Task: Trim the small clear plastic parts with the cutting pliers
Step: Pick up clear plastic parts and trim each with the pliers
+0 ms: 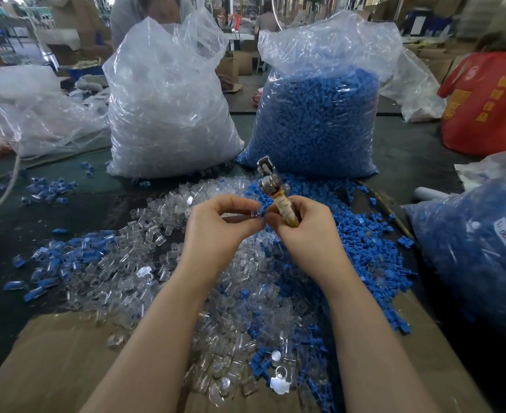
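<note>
Above the heap of loose clear parts [144, 263] and blue parts [362, 234] on the dark table [13, 222], the left hand [216, 228] pinches a small clear part [256, 212]. Beside it, touching, the right hand [302, 225] grips the cutting pliers [275, 189], head pointing far. Behind stand two full plastic bags [168, 114] in a cluttered workshop.

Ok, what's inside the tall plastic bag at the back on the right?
The right bag is packed with small blue plastic parts, visible through its clear wall. Anything buried in the middle is hidden.
</note>
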Motion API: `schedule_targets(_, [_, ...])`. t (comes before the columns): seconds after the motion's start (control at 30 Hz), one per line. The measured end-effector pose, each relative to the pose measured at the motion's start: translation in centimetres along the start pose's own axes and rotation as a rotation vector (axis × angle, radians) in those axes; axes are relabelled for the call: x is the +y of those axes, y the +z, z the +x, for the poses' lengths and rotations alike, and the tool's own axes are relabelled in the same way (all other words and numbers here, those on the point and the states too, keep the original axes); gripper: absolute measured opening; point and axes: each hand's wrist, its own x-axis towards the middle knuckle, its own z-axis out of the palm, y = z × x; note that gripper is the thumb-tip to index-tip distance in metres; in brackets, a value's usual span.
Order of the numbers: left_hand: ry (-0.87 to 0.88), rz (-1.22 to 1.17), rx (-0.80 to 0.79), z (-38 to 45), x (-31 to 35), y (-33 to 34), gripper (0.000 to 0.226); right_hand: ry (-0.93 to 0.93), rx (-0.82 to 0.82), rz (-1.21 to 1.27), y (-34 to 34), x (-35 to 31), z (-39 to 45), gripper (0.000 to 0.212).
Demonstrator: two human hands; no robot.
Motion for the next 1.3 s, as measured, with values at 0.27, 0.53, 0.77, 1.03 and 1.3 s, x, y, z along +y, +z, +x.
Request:
schedule_targets(0.27, [0.004, -0.032, -0.003, -0.07, 0.07, -0.21, 0.021, -0.001, -0.002, 0.036, -0.01, -0.10, -0.05, 0.008])
schedule_targets(0.53, [-0.029, -0.109, -0.029, -0.03, 0.04, -0.39, 0.023, -0.007, -0.014, 0.069, -0.12, -0.27, -0.13, 0.009])
schedule_targets(0.77, [-0.088, -0.272, -0.023, -0.04, -0.21, -0.29, 0.023, 0.001, -0.019, 0.103, 0.10, -0.46, -0.24, 0.007])
schedule_targets(1.03, [-0.114, -0.417, 0.003, -0.06, -0.20, 0.08, 0.023, -0.027, 0.007, 0.125, 0.19, -0.59, -0.30, 0.008])
schedule_targets(1.3, [-0.054, -0.331, 0.020, -0.14, -0.44, 0.29, 0.024, -0.032, 0.018, 0.067, 0.25, -0.44, -0.28, 0.019])
